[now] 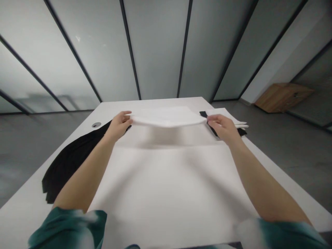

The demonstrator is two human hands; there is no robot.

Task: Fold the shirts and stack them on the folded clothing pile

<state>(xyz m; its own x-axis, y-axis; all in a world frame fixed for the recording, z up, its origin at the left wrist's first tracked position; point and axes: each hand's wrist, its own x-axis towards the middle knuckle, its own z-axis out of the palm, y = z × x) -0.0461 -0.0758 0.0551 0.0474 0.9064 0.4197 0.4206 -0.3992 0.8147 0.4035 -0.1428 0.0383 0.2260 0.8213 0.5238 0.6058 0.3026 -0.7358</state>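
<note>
A white cloth (166, 117) stretches between my two hands over the far half of the table, its near edge lifted and sagging a little in the middle. My left hand (119, 124) pinches the left end of that edge. At the right end, my right hand (221, 126) grips it between thumb and fingers. More white fabric appears to lie flat beneath the raised edge, though it is hard to tell from the white tabletop. Black fabric (75, 159) lies along the left, partly behind my left forearm.
Folded white cloths (228, 116) lie with black ones at the right edge, beside my right hand. A round grey fitting (96, 125) is set into the white table (166, 193) at the left. Frosted glass panels stand behind, and a wooden cabinet (282, 97) is at the far right.
</note>
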